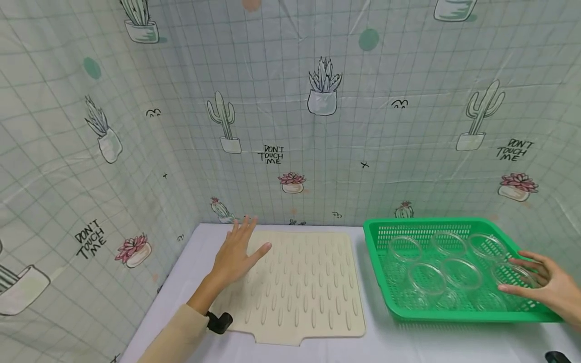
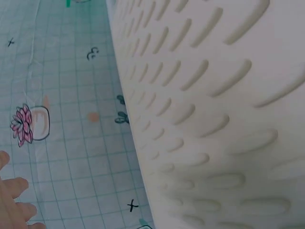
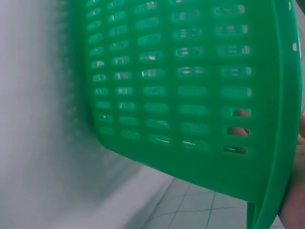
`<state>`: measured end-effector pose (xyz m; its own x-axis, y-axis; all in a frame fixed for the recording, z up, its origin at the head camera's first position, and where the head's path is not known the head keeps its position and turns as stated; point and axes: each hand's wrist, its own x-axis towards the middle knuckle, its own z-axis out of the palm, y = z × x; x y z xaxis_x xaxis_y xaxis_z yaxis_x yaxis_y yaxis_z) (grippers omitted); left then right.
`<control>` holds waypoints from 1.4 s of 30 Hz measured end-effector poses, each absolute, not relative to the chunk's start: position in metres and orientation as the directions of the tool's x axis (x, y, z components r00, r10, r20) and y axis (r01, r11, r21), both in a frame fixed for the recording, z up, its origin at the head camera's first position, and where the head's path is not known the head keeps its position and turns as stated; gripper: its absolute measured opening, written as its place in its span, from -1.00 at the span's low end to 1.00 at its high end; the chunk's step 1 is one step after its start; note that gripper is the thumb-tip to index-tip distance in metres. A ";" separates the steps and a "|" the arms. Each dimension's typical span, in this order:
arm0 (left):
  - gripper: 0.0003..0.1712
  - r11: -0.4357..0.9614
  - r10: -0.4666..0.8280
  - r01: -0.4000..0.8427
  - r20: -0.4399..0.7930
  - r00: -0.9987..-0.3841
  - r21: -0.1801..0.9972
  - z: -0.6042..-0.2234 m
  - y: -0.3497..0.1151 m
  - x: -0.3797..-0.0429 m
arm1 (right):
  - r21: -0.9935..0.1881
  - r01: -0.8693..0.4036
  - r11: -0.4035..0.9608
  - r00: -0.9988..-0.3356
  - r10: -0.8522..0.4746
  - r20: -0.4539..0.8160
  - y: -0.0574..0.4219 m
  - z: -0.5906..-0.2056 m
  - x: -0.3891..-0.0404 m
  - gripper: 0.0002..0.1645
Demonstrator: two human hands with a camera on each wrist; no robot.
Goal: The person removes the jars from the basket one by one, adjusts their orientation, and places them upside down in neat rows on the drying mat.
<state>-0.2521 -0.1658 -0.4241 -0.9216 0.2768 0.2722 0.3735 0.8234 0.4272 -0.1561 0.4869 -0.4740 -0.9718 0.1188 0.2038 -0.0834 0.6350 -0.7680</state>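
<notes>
My left hand is held over the left part of a cream ridged mat, fingers straight and spread, thumb out to the side. In the left wrist view its fingertips show at the lower left, with nothing held. At the right, my right hand reaches over the rim of a green slotted basket. Its thumb and fingers lie around the rightmost clear glass in the front row. In the right wrist view the basket wall hides most of that hand.
Several more clear glasses stand in the basket in two rows. Mat and basket lie side by side on a white table. Behind and to the left hangs a checked curtain printed with potted plants.
</notes>
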 end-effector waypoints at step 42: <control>-0.11 0.677 0.416 0.563 0.386 -0.824 0.474 -0.408 -0.122 -0.211 | -0.581 -0.103 0.807 -0.989 -0.023 0.144 0.488 -0.460 -0.161 -0.07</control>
